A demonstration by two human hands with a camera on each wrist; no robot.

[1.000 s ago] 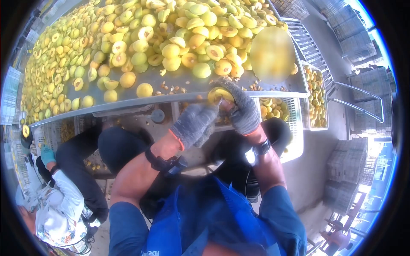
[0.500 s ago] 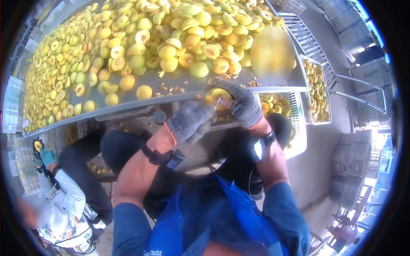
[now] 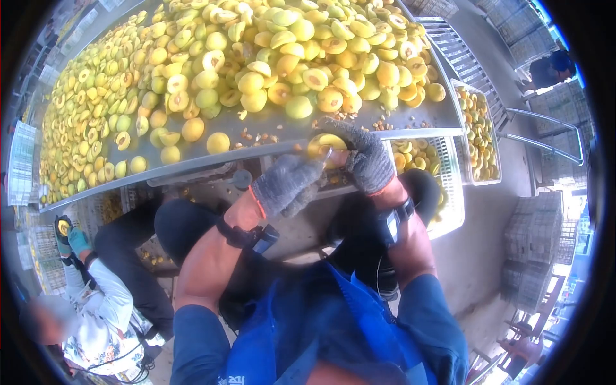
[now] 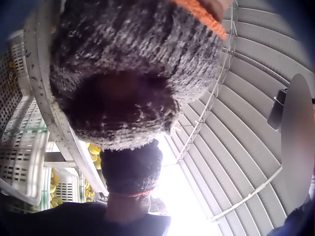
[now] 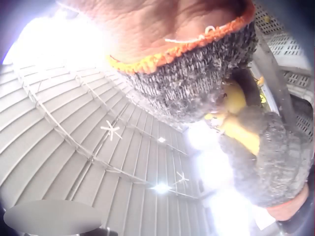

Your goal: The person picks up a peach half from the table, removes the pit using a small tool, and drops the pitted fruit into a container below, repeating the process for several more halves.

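Observation:
At the table's front edge, a cut yellow fruit (image 3: 326,146) is between my two grey-gloved hands. My right hand (image 3: 367,160) curls its fingers over the far and right sides of it. Against its near left side, my left hand (image 3: 287,183) has bent fingers, their tips partly hidden. A small metal piece (image 3: 329,154) shows at the fruit; which hand holds it I cannot tell. The right wrist view shows yellow flesh (image 5: 243,133) between the fingers of my left hand (image 5: 273,160). The left wrist view shows mostly the glove of my left hand (image 4: 133,54).
A large heap of halved yellow fruit (image 3: 250,58) covers much of the metal table (image 3: 269,145), with loose pits near its front edge. White crates of fruit (image 3: 454,186) stand below and right. At lower left sits another person (image 3: 106,308), holding a fruit. Stacked crates (image 3: 532,237) are at right.
Both hands keep their hold at the fruit with little movement. The head view has shifted slightly. The person at left has raised both hands together around a fruit.

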